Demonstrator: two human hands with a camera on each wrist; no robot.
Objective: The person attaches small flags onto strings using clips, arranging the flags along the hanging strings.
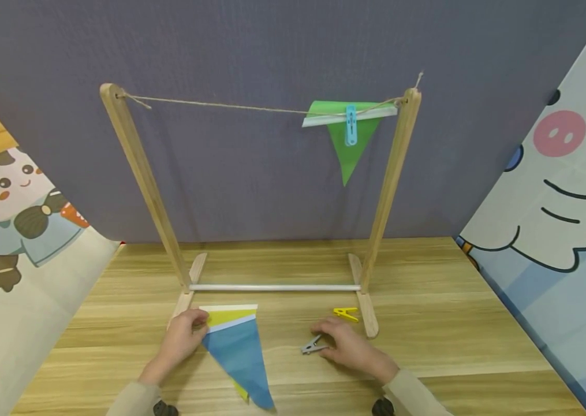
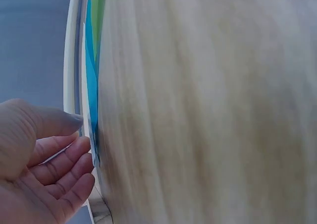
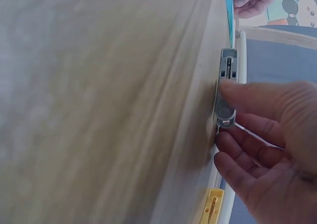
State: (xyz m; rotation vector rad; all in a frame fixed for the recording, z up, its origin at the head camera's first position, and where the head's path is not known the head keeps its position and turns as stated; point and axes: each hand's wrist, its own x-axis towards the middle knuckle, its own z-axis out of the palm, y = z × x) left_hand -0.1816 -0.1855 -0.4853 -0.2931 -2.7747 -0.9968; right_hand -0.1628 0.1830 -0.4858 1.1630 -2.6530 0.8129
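Observation:
My left hand (image 1: 183, 337) rests at the left corner of a blue pennant flag (image 1: 241, 352), its thumb and fingers apart at the flag's edge. Under the blue flag lies a yellow-green pennant flag (image 1: 225, 318), with its white strip showing above. Between thumb and fingers, my right hand (image 1: 347, 345) holds a grey clothespin (image 3: 227, 92) by one end, low over the table. Just beyond that hand, a yellow clothespin (image 1: 346, 314) lies on the wood. A green pennant flag (image 1: 350, 156) hangs from the string, held by a light blue clothespin (image 1: 351, 125).
A wooden frame stands on the table (image 1: 428, 323), with left post (image 1: 142, 179), right post (image 1: 388, 196) and a pale crossbar (image 1: 277, 288) low between them. A string (image 1: 220, 105) joins the post tops. Behind rises a grey panel (image 1: 251, 190); printed cloths flank both sides.

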